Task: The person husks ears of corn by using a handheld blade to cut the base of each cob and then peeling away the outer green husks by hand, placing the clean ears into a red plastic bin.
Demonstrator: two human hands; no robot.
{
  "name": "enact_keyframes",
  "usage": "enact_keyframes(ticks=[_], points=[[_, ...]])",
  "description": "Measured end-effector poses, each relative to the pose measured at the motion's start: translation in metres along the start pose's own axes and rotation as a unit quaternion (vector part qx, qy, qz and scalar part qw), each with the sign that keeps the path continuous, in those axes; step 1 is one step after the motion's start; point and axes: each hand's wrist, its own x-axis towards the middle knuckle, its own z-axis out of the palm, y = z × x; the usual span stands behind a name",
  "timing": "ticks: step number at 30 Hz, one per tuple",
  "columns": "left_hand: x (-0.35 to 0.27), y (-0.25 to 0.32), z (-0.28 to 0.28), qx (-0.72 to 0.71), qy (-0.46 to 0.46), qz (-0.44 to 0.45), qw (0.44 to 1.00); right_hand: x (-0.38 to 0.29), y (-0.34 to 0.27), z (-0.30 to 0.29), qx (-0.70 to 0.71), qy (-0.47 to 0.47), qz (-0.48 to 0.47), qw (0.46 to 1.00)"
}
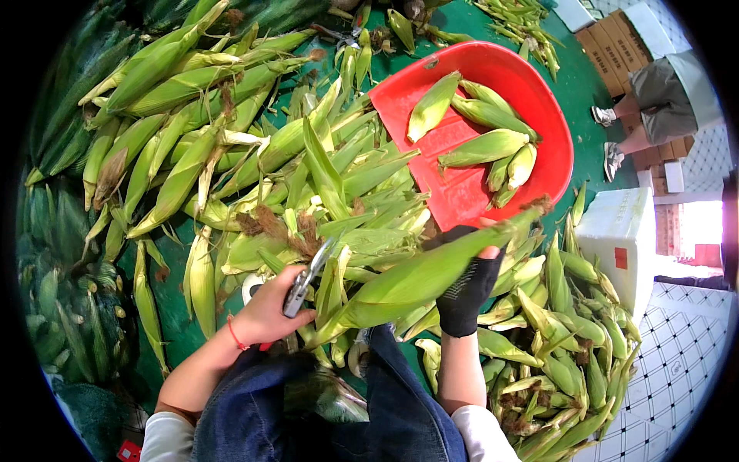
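Observation:
My right hand [466, 294], in a black fingerless glove, grips a large green ear of corn [398, 290] near its silk end. The ear is still in its husk and slants across in front of my knees, stalk end towards the lower left. A metal-handled cutting tool [299, 291] is in my bare left hand [271, 312], its blade pointing up and away; its exact kind is unclear. The blade stands left of the ear, apart from it. Beneath both hands spreads a heap of loose husk leaves [364, 190].
A red plastic scoop [545, 110] holds several husked-on ears. Unstripped corn [185, 121] is piled left; more ears [566, 358] lie right, beside a white foam box [615, 242]. Green mesh sacks [69, 312] line the far left. A person [664, 104] stands near cardboard boxes [612, 49].

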Motion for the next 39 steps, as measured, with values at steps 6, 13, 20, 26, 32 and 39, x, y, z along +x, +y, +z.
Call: enact_keyframes(ticks=[6,13,20,26,32,39], points=[[0.011,0.051,-0.042,0.152,0.017,0.158,0.976,-0.018,0.02,0.027,-0.266,-0.158,0.042,0.95],[0.032,0.076,-0.075,0.349,-0.048,0.246,0.903,-0.04,0.048,0.046,-0.388,-0.28,-0.023,0.878],[0.03,0.05,-0.124,0.396,0.038,0.128,0.909,-0.051,0.038,0.044,-0.423,-0.245,0.016,0.872],[0.013,0.077,-0.062,-0.075,0.074,0.139,0.985,-0.051,0.023,0.068,-0.342,-0.275,-0.014,0.898],[0.006,0.094,-0.067,-0.113,0.058,0.124,0.984,-0.046,0.009,0.082,-0.405,-0.327,-0.099,0.848],[0.02,0.092,-0.063,-0.373,0.012,-0.016,0.928,-0.048,0.013,0.094,-0.44,-0.319,-0.154,0.825]])
